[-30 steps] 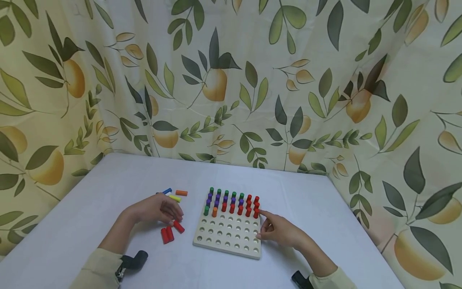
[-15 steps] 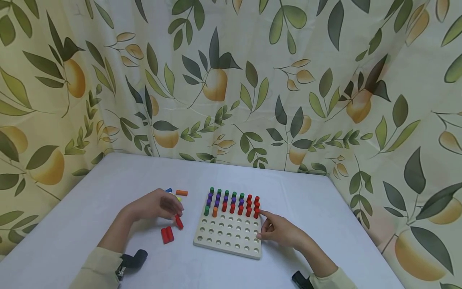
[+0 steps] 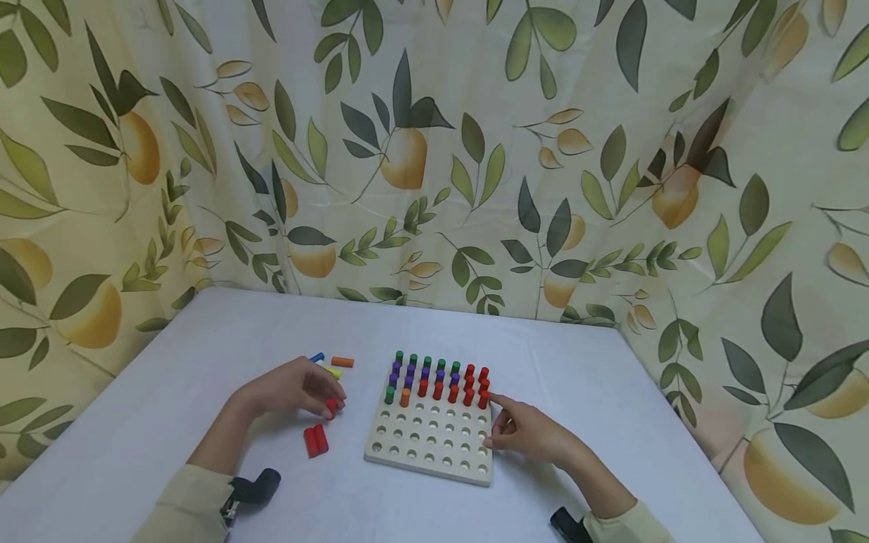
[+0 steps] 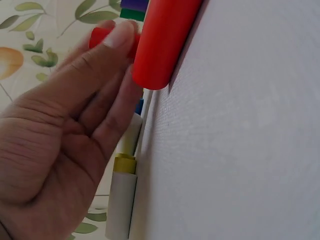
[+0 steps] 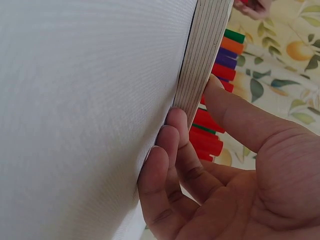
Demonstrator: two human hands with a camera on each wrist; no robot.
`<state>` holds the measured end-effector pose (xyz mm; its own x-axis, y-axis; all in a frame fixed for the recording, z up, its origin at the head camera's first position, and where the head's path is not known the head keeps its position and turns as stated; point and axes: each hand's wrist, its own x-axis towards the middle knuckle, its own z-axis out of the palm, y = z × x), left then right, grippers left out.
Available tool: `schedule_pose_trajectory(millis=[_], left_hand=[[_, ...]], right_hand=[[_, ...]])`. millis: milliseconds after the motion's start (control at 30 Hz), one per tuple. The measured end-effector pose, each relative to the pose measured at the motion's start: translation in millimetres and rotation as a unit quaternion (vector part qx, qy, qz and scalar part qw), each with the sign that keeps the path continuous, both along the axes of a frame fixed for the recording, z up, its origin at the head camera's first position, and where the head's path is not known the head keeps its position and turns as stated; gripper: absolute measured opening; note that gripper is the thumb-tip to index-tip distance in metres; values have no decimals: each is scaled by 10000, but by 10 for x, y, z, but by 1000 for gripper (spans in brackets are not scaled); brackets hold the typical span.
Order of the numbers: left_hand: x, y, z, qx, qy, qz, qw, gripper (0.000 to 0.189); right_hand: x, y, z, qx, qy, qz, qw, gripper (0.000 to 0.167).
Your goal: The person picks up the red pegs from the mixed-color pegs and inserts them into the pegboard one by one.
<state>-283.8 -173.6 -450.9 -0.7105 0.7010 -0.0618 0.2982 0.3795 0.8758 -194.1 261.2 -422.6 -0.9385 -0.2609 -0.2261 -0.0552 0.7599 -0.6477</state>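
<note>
My left hand (image 3: 295,386) pinches a short red peg (image 3: 331,405) between thumb and fingertips, left of the pegboard. In the left wrist view that red peg (image 4: 100,37) sticks out past the thumb. Two more red pegs (image 3: 315,440) lie side by side on the table, just in front of this hand. My right hand (image 3: 536,434) holds the right edge of the pale wooden pegboard (image 3: 426,469). In the right wrist view its thumb (image 5: 220,100) presses the top face, while the other fingers (image 5: 177,125) lie against the side.
Green, purple, red and one orange peg (image 3: 404,397) stand in the board's far rows; its near rows show bare holes. Behind the left hand lie an orange peg (image 3: 342,362), a yellow peg (image 3: 333,372) and a blue peg (image 3: 317,357). A patterned curtain (image 3: 434,226) hangs behind the table.
My left hand has picked up the red peg that lay under its fingertips and tilted it between them. My right hand stays at the board's edge.
</note>
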Motion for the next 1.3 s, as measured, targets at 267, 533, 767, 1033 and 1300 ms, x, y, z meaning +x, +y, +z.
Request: schedule_pose_trajectory(millis=[267, 533, 767, 1033, 1300], left_hand=[[7, 8, -32, -322, 301, 253, 9987, 21], [2, 26, -47, -458, 265, 386, 9979, 22], [-5, 51, -32, -579, 353, 349, 9971, 22], [-19, 52, -51, -438, 45, 371, 9983, 21], [-21, 56, -51, -611, 119, 484, 9969, 22]], right_hand=[[-5, 9, -4, 96, 64, 15, 9999, 83], [-41, 43, 19, 98, 23, 153, 9998, 84], [-38, 54, 22, 93, -43, 149, 9998, 84], [-40, 59, 0, 171, -75, 122, 9998, 84], [-62, 73, -1, 158, -66, 236, 9996, 86]])
